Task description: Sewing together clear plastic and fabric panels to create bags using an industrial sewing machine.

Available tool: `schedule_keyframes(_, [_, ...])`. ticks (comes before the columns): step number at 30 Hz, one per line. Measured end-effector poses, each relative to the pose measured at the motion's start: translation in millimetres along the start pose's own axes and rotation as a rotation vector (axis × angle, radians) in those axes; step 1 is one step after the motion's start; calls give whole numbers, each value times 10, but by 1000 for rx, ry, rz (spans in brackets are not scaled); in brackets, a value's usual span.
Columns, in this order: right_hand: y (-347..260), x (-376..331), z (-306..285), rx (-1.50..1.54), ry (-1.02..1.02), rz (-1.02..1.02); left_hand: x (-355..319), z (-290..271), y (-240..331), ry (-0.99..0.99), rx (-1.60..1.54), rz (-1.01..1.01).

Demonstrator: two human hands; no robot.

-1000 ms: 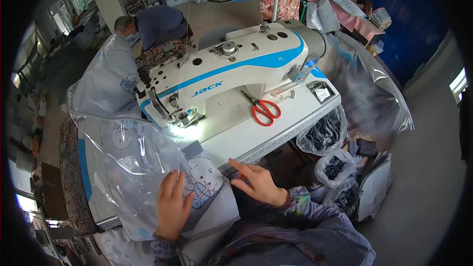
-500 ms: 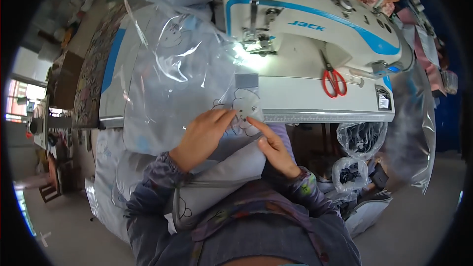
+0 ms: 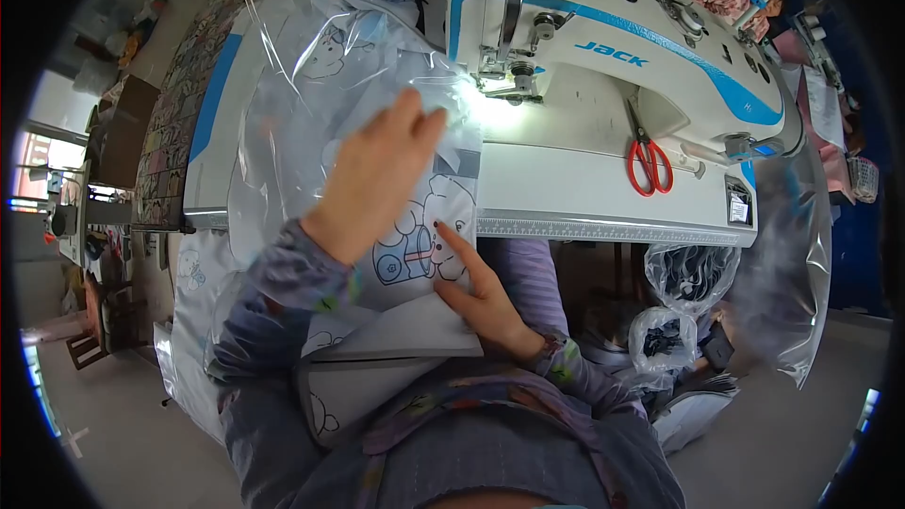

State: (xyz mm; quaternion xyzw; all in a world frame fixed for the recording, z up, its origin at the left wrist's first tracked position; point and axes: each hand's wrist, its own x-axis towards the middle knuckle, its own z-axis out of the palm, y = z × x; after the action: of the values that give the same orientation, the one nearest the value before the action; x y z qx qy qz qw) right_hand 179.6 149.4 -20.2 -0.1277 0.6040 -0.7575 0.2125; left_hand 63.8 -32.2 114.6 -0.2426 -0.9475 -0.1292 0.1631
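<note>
Grey fabric (image 3: pixel 372 297) with bear prints and a blue pattern lies over the table's front edge and onto my lap, its lower part folded back. Clear plastic sheeting (image 3: pixel 283 146) covers its left side. My left hand (image 3: pixel 377 179) is over the plastic, its fingers bent and smeared by motion; whether they pinch the sheet I cannot tell. With forefinger stretched over a bear print and thumb by the fold, my right hand (image 3: pixel 490 306) rests open on the fabric. The lit presser foot of the white and blue sewing machine (image 3: pixel 622 33) is just beyond the fabric.
Red-handled scissors (image 3: pixel 649 165) lie on the machine bed, right of the needle. A ruled strip (image 3: pixel 603 228) runs along the table's front edge. Clear bags with dark contents (image 3: pixel 693 273) hang below at right, beside a hanging plastic sheet (image 3: pixel 787 264).
My left hand has lifted off the bear print and moved up and away over the plastic. My right hand has shifted left and nearer me with the fabric. More of the print shows.
</note>
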Motion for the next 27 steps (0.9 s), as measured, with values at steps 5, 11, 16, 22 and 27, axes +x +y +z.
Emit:
schedule_keyframes(5, [106,98,-51,-100,-18,2,81,71,17,-83,12,105])
schedule_keyframes(11, [-139,49,-413,-394,154,29,-298,530,237,-247,-141,-51])
schedule_keyframes(16, [-817,785,-419,-1325,409,-404,-57,309,115,83,-149,13])
schedule_keyframes(22, [-612,1462,829,-1700,573,604,37,451,305,-189,17,90])
schedule_keyframes(27, [-496,602,321,-637,-509,-525,-148,600,-139,-168,-254,-29])
